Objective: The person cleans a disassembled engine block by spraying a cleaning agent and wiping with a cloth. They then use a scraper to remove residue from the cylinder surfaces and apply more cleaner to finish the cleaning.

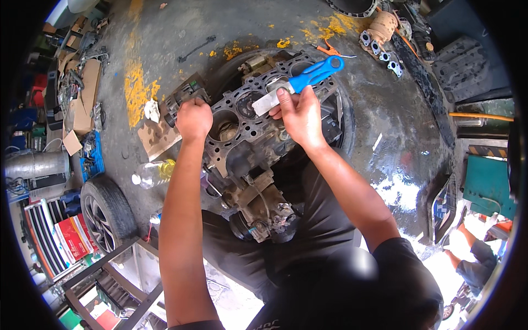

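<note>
An engine block (263, 126) with several open cylinder bores lies in front of me, resting on a tyre (347, 124). My right hand (301, 116) holds a scraper (316, 74) near its flat pale blade, above the block's top face. Its blue handle points away to the far right. My left hand (195, 118) is closed in a fist by the block's left end, next to a dark metal part (184, 96) on cardboard. Whatever that fist holds, if anything, is hidden. A greasy metal unit with a pulley (264, 217) sits at the block's near side, between my legs.
On the floor at left lie a bottle of yellow liquid (157, 174) and a wheel (107, 214), with a metal frame (104, 264) nearer. Orange-handled pliers (330, 50) and a manifold (382, 36) lie far right. Another person's arm (467, 236) shows at the right edge.
</note>
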The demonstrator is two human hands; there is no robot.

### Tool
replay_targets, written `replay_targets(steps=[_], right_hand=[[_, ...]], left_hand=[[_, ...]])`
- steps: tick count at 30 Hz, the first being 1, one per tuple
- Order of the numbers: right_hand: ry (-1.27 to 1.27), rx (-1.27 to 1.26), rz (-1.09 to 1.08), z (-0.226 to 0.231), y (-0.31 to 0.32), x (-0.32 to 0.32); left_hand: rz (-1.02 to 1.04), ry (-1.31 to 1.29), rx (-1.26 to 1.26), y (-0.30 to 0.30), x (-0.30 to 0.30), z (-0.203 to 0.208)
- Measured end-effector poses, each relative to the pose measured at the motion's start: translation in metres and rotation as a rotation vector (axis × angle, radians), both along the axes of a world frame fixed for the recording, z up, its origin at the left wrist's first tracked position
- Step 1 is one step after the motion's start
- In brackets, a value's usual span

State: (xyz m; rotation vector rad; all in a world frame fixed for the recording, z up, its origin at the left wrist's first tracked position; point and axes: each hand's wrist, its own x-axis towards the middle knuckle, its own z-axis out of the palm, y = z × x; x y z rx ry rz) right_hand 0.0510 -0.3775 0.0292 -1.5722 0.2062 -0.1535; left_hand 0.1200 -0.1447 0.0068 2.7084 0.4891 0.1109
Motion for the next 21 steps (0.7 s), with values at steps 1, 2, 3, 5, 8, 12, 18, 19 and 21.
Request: replay_targets(steps=[1,2,3,5,8,12,18,19,21], right_hand=[[-0.013,-0.011,-0.021,-0.001,0.001,-0.002],[-0.027,-0.022,-0.041,-0.002,0.004,-0.004],[-0.04,-0.033,-0.061,-0.003,0.008,-0.007],[-0.018,0.122,-0.074,-0.012,0.013,-0.013],[-0.031,0.063,-0.054,-0.01,0.021,-0.015],[-0.058,0.118,-0.073,-0.012,0.024,-0.017],[-0.075,0.172,-0.175,-0.013,0.038,-0.025],[-0.077,0.168,-0.171,-0.012,0.037,-0.024],[-0.081,0.16,-0.163,-0.012,0.026,-0.025]], left_hand=[[-0.003,-0.001,-0.003,-0.001,0.0,-0.001],[0.0,0.016,-0.023,0.0,0.001,-0.001],[0.003,0.022,-0.016,0.0,-0.002,-0.002],[-0.01,0.021,-0.004,-0.002,-0.001,-0.001],[0.004,0.04,-0.023,-0.004,0.0,0.003],[0.004,0.041,-0.016,0.0,0.001,0.001],[-0.003,0.058,-0.039,-0.003,-0.001,-0.001],[-0.003,0.057,-0.031,0.0,-0.001,0.0],[-0.01,0.032,-0.022,0.001,0.0,0.001]])
